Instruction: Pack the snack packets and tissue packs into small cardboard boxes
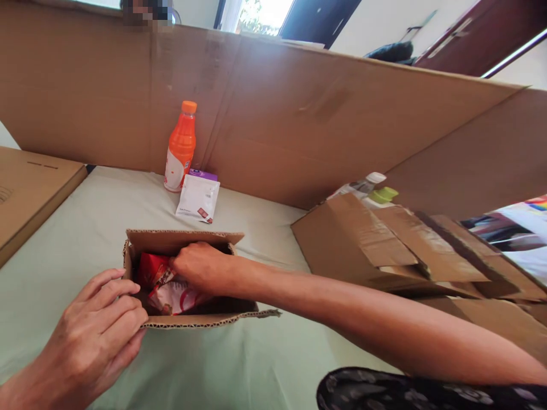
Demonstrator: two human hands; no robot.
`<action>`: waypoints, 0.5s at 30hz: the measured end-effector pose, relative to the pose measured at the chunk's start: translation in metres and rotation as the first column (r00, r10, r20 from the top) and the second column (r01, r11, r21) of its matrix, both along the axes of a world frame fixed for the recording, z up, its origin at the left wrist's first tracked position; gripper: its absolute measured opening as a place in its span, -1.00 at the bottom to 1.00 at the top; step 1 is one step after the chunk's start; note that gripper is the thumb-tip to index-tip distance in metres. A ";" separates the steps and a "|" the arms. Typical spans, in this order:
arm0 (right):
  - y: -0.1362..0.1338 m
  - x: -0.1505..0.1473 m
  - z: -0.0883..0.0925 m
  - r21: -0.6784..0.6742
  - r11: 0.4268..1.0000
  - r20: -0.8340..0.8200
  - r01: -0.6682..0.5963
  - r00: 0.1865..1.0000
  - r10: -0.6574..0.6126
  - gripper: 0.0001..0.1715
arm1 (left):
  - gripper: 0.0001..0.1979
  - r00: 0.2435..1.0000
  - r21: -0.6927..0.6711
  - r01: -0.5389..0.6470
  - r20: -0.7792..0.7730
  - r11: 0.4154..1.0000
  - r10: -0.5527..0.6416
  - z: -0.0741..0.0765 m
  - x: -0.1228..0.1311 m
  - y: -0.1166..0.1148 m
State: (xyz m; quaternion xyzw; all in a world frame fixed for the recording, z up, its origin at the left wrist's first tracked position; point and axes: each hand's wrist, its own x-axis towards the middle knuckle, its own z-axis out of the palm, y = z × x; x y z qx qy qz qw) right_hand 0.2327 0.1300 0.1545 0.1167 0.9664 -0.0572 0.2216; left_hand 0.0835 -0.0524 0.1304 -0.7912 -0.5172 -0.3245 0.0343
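A small open cardboard box (186,242) stands on the pale green cloth with its flaps up. My left hand (100,322) holds the box by its left edge, the fingers bent over the rim. Inside the box, my right hand (200,267) is curled, and its fingertips are hidden. Right beside it lie a red packet (151,269) and a white and pink packet (173,296). What the right fingers hold, if anything, does not show.
Behind the box stand an orange bottle (182,149), a white sachet (197,199) and a purple item (203,175). A larger cardboard box (329,245) with bottles poking out is at right. A flat carton (38,188) lies left. A tall cardboard wall (273,114) closes the back.
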 end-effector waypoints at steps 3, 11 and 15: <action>0.001 0.004 0.000 0.026 0.999 -0.036 0.020 0.999 -0.019 -0.86 | -0.80 1.000 -0.002 0.012 -0.021 1.000 -0.012 0.002 0.000 0.004; 0.008 0.032 0.028 -0.016 1.000 -0.199 -0.001 0.980 -0.002 -0.93 | -0.78 0.992 0.069 0.026 -0.126 0.997 -0.017 -0.001 -0.005 0.011; 0.056 0.074 0.047 -0.325 0.914 -0.684 0.244 0.607 -0.405 -0.81 | -0.72 0.997 0.097 0.022 -0.081 0.995 -0.014 -0.011 -0.009 0.011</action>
